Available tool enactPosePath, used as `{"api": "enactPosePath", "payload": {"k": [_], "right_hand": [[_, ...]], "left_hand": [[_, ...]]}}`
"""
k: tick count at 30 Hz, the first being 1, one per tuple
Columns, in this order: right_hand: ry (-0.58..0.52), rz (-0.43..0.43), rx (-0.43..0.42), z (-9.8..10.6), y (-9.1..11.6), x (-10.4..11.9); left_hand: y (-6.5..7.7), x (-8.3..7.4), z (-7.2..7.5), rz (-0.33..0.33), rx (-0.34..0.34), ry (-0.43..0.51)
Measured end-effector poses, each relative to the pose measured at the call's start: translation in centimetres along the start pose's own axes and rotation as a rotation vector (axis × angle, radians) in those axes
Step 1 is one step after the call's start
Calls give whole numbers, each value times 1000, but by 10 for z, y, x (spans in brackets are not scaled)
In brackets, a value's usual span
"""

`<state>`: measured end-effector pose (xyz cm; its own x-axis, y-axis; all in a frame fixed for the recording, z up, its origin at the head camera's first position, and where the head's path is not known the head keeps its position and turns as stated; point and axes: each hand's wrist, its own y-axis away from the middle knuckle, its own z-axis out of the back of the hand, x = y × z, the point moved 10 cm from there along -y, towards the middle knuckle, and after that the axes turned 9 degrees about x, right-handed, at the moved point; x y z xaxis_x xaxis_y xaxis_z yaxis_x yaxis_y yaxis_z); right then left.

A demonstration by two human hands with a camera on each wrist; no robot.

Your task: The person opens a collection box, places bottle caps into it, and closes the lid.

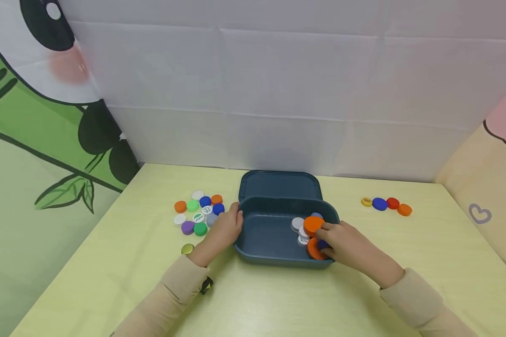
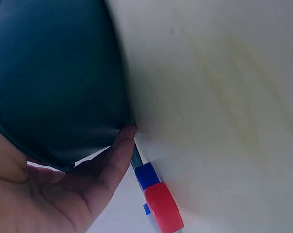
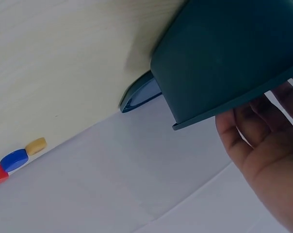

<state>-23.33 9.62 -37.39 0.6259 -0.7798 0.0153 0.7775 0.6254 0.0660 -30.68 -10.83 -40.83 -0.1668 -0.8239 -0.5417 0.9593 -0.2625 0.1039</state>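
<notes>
A dark teal plastic box (image 1: 265, 234) stands uncovered on the table. My left hand (image 1: 225, 229) grips its left wall at the rim; in the left wrist view, fingers (image 2: 115, 165) of that hand lie against the outside of the box. Over the right rim reaches my right hand (image 1: 347, 245), its fingertips among bottle caps inside. It touches a large orange bottle cap (image 1: 313, 225) and is at a dark blue bottle cap (image 1: 323, 244); whether it pinches either is hidden. Another orange cap (image 1: 314, 249) and several white caps (image 1: 297, 223) lie beside them.
The box's lid (image 1: 280, 185) lies behind it. Several mixed-colour bottle caps, among them a purple cap (image 1: 187, 228), are grouped to the left, with a gold cap (image 1: 187, 249) nearer me. Yellow, blue (image 1: 379, 203), red and orange caps form a row at right. A wall (image 1: 278, 93) borders the back.
</notes>
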Motion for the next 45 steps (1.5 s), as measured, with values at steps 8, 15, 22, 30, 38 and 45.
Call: {"api": "enactPosePath", "payload": {"k": [8,15,22,30,38,45], "right_hand": [[-5,0,-63,11,4,-1],[-2,-30,-170,35,8,-14],[-28,-97,-250,47,6,-54],[-3,-160,-291,34,5,-114],[13,-211,-277,23,1,-164],[-2,-249,-186,7,-7,-200]], "left_hand": [[0,-1,0,10,11,1],[2,-2,2,8,0,-16],[2,0,2,10,-4,-19],[2,-2,2,-4,-13,-27],[-4,-5,2,18,-20,-23],[-11,-6,0,38,-13,-8]]}}
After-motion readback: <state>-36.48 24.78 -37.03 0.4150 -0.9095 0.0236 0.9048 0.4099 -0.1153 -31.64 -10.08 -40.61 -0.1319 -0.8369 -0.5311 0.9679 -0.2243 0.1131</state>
